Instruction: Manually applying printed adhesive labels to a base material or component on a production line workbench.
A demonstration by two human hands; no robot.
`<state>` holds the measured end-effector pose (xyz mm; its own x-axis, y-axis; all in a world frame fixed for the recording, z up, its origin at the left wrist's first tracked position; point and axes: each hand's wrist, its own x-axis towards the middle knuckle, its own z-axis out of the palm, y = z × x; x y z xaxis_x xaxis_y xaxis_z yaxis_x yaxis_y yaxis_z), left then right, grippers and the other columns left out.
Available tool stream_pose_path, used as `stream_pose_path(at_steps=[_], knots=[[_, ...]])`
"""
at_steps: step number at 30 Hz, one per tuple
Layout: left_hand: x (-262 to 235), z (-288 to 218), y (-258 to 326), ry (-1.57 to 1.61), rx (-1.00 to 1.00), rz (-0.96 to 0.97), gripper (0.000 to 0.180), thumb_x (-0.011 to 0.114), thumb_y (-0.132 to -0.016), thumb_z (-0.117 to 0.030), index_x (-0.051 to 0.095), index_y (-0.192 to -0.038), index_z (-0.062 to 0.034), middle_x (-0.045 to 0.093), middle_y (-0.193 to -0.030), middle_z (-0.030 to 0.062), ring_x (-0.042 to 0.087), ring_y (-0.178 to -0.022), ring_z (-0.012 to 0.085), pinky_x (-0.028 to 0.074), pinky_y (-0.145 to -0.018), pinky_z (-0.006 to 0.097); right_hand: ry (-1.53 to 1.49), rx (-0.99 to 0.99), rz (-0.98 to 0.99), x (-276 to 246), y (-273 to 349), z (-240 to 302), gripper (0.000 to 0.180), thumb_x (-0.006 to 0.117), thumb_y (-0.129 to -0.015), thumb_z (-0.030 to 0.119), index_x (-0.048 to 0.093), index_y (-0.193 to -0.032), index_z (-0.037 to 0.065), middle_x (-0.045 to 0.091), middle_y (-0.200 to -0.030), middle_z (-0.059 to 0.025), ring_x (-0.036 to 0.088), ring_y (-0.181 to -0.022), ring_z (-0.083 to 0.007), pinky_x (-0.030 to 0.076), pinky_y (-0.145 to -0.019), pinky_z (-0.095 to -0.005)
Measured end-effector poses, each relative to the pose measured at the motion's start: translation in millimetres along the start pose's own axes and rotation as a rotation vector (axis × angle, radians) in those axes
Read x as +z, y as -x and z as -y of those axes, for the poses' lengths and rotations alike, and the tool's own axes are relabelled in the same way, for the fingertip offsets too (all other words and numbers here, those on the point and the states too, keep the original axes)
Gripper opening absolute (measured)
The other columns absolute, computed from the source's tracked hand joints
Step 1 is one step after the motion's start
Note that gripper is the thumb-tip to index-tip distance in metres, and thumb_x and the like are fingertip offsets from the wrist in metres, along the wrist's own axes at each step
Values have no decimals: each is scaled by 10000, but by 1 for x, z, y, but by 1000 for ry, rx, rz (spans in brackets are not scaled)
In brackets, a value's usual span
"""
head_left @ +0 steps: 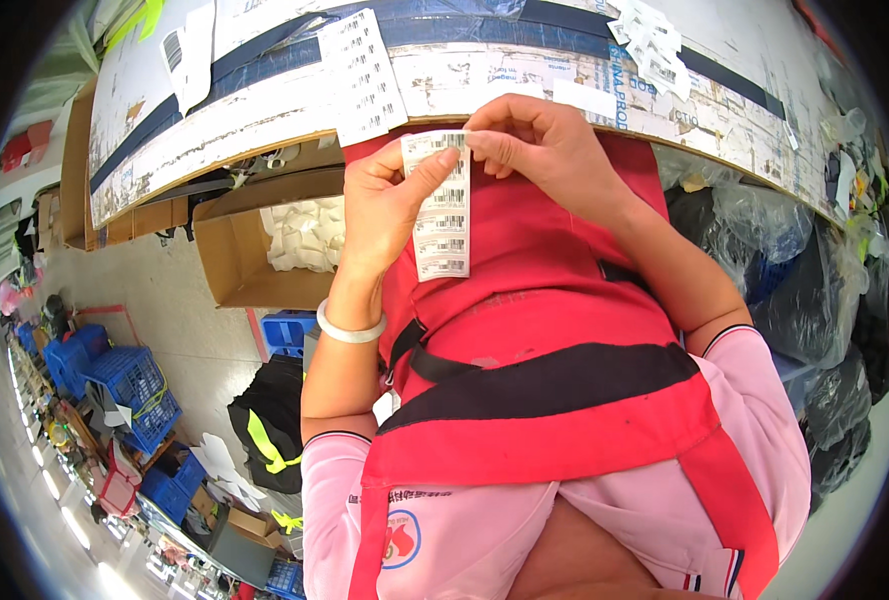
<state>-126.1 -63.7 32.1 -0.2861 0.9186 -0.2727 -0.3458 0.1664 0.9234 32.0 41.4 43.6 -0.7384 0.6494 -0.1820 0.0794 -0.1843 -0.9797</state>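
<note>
My left hand (390,205) is closed on a narrow white strip of barcode labels (443,225), its thumb lying over the upper part. The strip hangs in front of my red apron (525,250). At its upper right corner, the thumb and forefinger of my right hand (540,145) are pinched together on the edge. Whether a single label is lifted between those fingertips is too small to tell. Just beyond my left hand, a larger sheet of barcode labels (365,80) lies over the near edge of the worktable (455,100).
A pile of white tags (653,48) and another barcode sheet (190,55) rest on the worktable. Below it at left stands an open cardboard box (230,255) with white pieces inside. Blue crates (135,390) are farther left; clear plastic bags (805,280) are heaped at right.
</note>
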Motion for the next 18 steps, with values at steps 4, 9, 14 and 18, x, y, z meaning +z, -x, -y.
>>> stream_pose_path(at_steps=[4,9,14,18], knots=[[3,1,3,-116,-10,39,138,677,-861,-104,686,-948,3,664,-794,7,539,-671,26,417,-578,178,59,-17,55,-7,2,4,132,617,-900,134,625,-929,5,597,-771,2,542,-688,-47,471,-648,-190],[3,4,3,22,-28,44,128,668,-869,-110,670,-931,2,659,-783,10,534,-652,24,414,-573,173,54,31,123,-7,6,8,141,569,-923,120,617,-951,-10,600,-776,-10,564,-685,-60,489,-646,-202],[1,2,5,34,-39,59,110,662,-870,-99,668,-924,-3,660,-806,18,549,-664,34,424,-583,177,45,11,175,-8,7,10,148,546,-929,108,607,-982,-16,605,-786,-19,576,-689,-69,497,-647,-209],[2,7,2,26,156,54,104,682,-840,-60,654,-912,10,664,-904,56,571,-697,58,454,-619,188,-5,68,229,-8,4,7,169,554,-925,124,603,-1008,-16,611,-801,-25,589,-685,-80,504,-645,-222]])
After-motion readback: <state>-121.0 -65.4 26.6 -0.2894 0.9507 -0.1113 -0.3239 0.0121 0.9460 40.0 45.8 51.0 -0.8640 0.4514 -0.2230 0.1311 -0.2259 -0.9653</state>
